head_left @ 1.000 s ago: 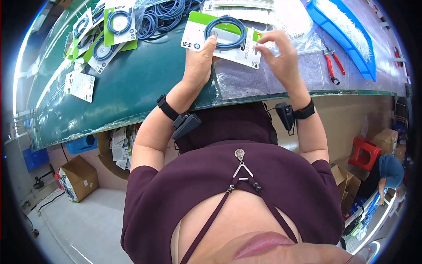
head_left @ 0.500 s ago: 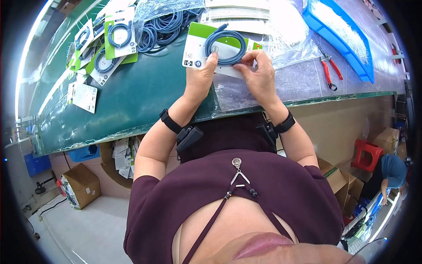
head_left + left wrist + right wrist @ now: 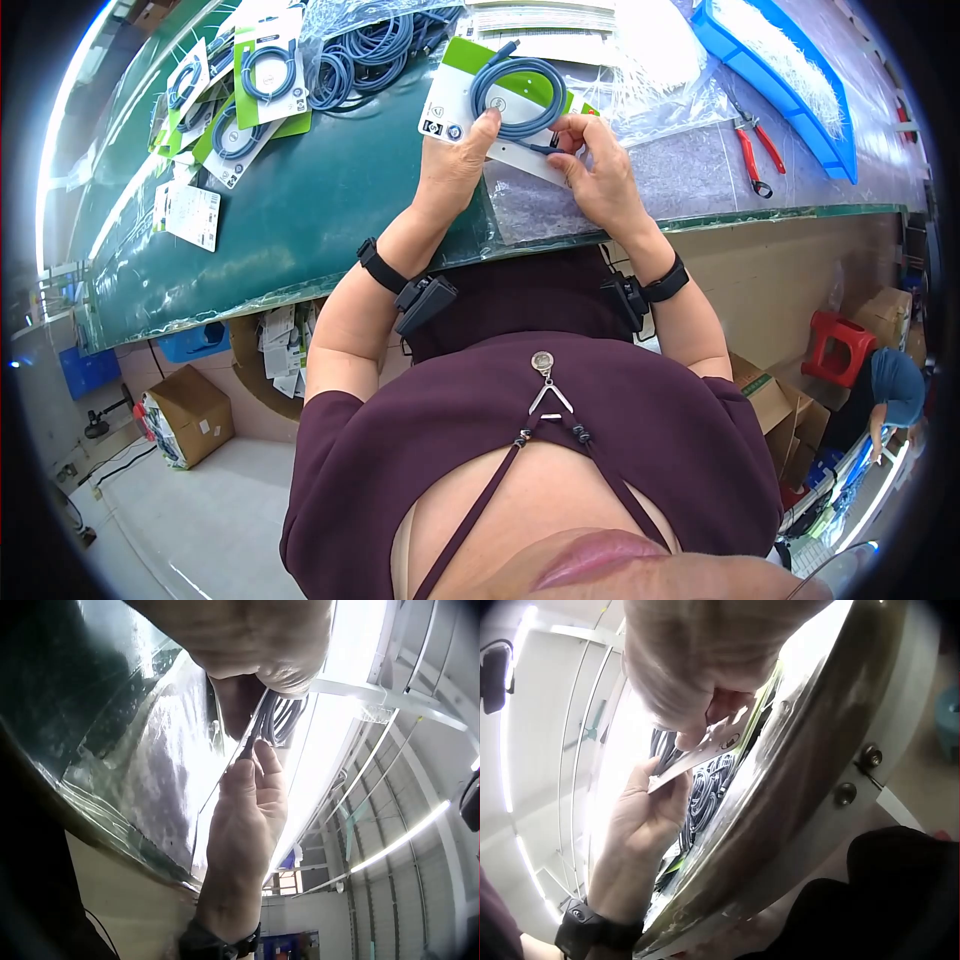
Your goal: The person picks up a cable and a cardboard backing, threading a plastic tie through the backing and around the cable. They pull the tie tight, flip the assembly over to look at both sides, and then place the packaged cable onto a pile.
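In the head view, my left hand grips a green-and-white packaging card, its thumb pressed on the front inside a coiled blue-grey cable. One plug end of that cable sticks up past the top of the coil. At the lower right of the coil, my right hand pinches the cable's other end between thumb and fingers. The left wrist view shows this dark cable end at the right hand's fingertips, beside the card's edge. In the right wrist view, the left hand supports the card from behind.
Carded cables lie piled at the left, near loose coiled cables. A single card lies by the front left. Stacked cards stand behind my hands. Red-handled pliers and a blue tray of white strands sit right.
My right hand has come left from the card's right side to the coil's lower right and now pinches the cable end. The upper plug end now stands out above the coil.
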`<act>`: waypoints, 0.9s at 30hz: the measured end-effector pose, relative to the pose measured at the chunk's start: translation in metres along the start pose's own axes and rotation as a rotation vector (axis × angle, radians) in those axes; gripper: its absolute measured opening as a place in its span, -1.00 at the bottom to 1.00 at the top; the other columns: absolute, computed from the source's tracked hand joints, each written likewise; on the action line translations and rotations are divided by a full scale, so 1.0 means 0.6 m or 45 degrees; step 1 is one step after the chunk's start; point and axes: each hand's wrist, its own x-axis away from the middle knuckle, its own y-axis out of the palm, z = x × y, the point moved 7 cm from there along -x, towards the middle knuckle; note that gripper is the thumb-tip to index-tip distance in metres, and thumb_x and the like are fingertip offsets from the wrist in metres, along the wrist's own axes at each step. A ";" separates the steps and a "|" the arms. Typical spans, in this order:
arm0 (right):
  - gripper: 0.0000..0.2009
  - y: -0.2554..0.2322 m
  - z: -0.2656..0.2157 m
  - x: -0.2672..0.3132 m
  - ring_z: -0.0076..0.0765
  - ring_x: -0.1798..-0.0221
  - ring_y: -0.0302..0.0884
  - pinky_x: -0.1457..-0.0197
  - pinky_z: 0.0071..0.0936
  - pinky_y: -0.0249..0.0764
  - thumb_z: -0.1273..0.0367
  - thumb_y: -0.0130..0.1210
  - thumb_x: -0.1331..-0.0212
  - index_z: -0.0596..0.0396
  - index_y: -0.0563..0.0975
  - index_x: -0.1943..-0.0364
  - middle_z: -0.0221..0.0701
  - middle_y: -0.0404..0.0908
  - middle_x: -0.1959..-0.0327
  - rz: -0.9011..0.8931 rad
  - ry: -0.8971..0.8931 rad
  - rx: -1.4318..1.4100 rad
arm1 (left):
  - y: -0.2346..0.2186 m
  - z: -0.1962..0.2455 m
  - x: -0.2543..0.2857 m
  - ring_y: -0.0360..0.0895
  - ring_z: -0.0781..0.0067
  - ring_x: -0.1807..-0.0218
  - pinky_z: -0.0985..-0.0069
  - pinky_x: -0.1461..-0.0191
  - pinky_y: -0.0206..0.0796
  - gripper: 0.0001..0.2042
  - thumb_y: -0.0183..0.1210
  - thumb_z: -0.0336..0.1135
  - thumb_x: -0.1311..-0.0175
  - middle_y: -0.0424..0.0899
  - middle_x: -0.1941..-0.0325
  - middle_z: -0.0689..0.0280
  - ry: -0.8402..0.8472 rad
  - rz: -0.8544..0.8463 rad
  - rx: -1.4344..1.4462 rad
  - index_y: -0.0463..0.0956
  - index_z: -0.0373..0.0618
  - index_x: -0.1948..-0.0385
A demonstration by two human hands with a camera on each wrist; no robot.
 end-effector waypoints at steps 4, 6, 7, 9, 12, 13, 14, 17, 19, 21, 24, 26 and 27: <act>-0.59 -0.010 0.000 0.003 -0.36 0.29 0.43 0.13 -0.46 0.41 0.57 0.25 0.02 0.09 0.47 0.02 -0.38 0.45 0.35 0.064 -0.005 0.006 | 0.001 -0.007 0.001 0.46 0.68 0.25 0.68 0.28 0.37 -0.69 0.15 -0.42 -0.28 0.51 0.19 0.38 -0.058 0.009 0.030 0.36 -0.21 -0.03; -0.58 -0.019 -0.022 -0.007 -0.35 0.27 0.43 0.13 -0.45 0.41 0.57 0.24 0.03 0.07 0.48 0.00 -0.39 0.45 0.35 0.102 -0.135 0.146 | 0.001 -0.011 0.001 0.47 0.67 0.24 0.66 0.28 0.40 -0.68 0.15 -0.42 -0.28 0.51 0.18 0.37 -0.093 0.014 0.040 0.35 -0.20 -0.04; -0.57 -0.024 -0.041 -0.011 -0.34 0.26 0.42 0.12 -0.44 0.40 0.58 0.23 0.03 0.05 0.49 -0.02 -0.39 0.44 0.34 0.136 -0.260 0.286 | 0.001 -0.011 0.001 0.47 0.67 0.24 0.66 0.28 0.40 -0.68 0.15 -0.42 -0.28 0.51 0.18 0.37 -0.094 0.009 0.039 0.35 -0.20 -0.04; -0.55 -0.027 -0.049 -0.010 -0.33 0.25 0.42 0.12 -0.43 0.40 0.58 0.22 0.03 0.03 0.50 -0.03 -0.40 0.43 0.33 0.176 -0.380 0.428 | 0.004 -0.014 0.002 0.50 0.62 0.19 0.60 0.23 0.45 -0.65 0.18 -0.39 -0.28 0.52 0.14 0.35 -0.144 -0.019 0.078 0.33 -0.19 -0.07; -0.58 -0.015 -0.042 -0.020 -0.33 0.23 0.40 0.10 -0.42 0.37 0.57 0.18 0.02 -0.01 0.56 -0.01 -0.42 0.41 0.33 0.076 -0.529 0.582 | 0.007 -0.014 0.002 0.53 0.55 0.13 0.54 0.16 0.49 -0.60 0.21 -0.35 -0.27 0.52 0.08 0.32 -0.204 -0.057 0.158 0.31 -0.16 -0.09; -0.58 -0.016 -0.039 -0.018 -0.33 0.23 0.40 0.10 -0.42 0.37 0.57 0.18 0.02 -0.01 0.56 -0.01 -0.42 0.41 0.33 0.080 -0.527 0.582 | 0.009 -0.016 0.002 0.54 0.52 0.09 0.51 0.12 0.51 -0.58 0.23 -0.33 -0.26 0.52 0.05 0.31 -0.238 -0.068 0.223 0.30 -0.15 -0.10; -0.61 -0.016 -0.038 -0.016 -0.34 0.23 0.40 0.10 -0.42 0.35 0.57 0.17 0.02 0.00 0.58 0.02 -0.42 0.41 0.34 0.076 -0.502 0.584 | 0.010 -0.019 0.004 0.55 0.48 0.05 0.48 0.07 0.52 -0.56 0.24 -0.31 -0.25 0.51 0.02 0.30 -0.275 -0.077 0.288 0.29 -0.13 -0.11; -0.66 -0.017 -0.045 -0.016 -0.36 0.24 0.40 0.09 -0.43 0.33 0.55 0.15 0.01 0.01 0.61 0.08 -0.43 0.41 0.34 0.063 -0.451 0.589 | 0.009 -0.030 0.003 0.54 0.43 0.00 0.43 0.01 0.52 -0.53 0.26 -0.28 -0.23 0.50 -0.02 0.29 -0.291 -0.096 0.316 0.28 -0.10 -0.13; -0.66 -0.017 -0.045 -0.019 -0.36 0.25 0.40 0.09 -0.42 0.32 0.55 0.15 0.00 0.01 0.61 0.07 -0.44 0.41 0.35 0.079 -0.458 0.574 | 0.008 -0.033 0.002 0.54 0.41 -0.03 0.41 -0.03 0.51 -0.51 0.27 -0.27 -0.22 0.50 -0.04 0.29 -0.294 -0.107 0.328 0.27 -0.09 -0.14; -0.66 -0.014 -0.045 -0.021 -0.36 0.25 0.40 0.09 -0.42 0.31 0.55 0.15 0.00 0.00 0.62 0.07 -0.44 0.41 0.35 0.092 -0.460 0.563 | 0.014 -0.031 0.006 0.54 0.42 -0.02 0.43 -0.02 0.50 -0.53 0.26 -0.27 -0.23 0.51 -0.03 0.29 -0.312 -0.108 0.330 0.28 -0.08 -0.13; -0.66 -0.007 -0.048 -0.024 -0.36 0.25 0.40 0.06 -0.41 0.30 0.54 0.15 -0.01 -0.03 0.62 0.08 -0.45 0.42 0.35 0.070 -0.457 0.560 | 0.017 -0.032 0.010 0.54 0.40 -0.03 0.40 -0.04 0.50 -0.56 0.22 -0.29 -0.27 0.51 -0.03 0.27 -0.323 -0.107 0.300 0.28 -0.10 -0.13; -0.67 -0.008 -0.052 -0.026 -0.36 0.25 0.40 0.05 -0.40 0.29 0.54 0.15 -0.01 -0.04 0.62 0.08 -0.45 0.42 0.36 0.073 -0.464 0.551 | 0.018 -0.032 0.012 0.55 0.34 -0.05 0.33 -0.08 0.51 -0.61 0.13 -0.33 -0.34 0.51 -0.06 0.23 -0.321 -0.096 0.243 0.27 -0.14 -0.15; -0.67 -0.008 -0.054 -0.027 -0.36 0.25 0.40 0.03 -0.40 0.29 0.54 0.15 -0.02 -0.06 0.62 0.08 -0.45 0.42 0.36 0.073 -0.473 0.541 | 0.020 -0.031 0.014 0.55 0.34 -0.05 0.33 -0.08 0.51 -0.61 0.13 -0.33 -0.34 0.51 -0.06 0.23 -0.323 -0.097 0.240 0.27 -0.14 -0.15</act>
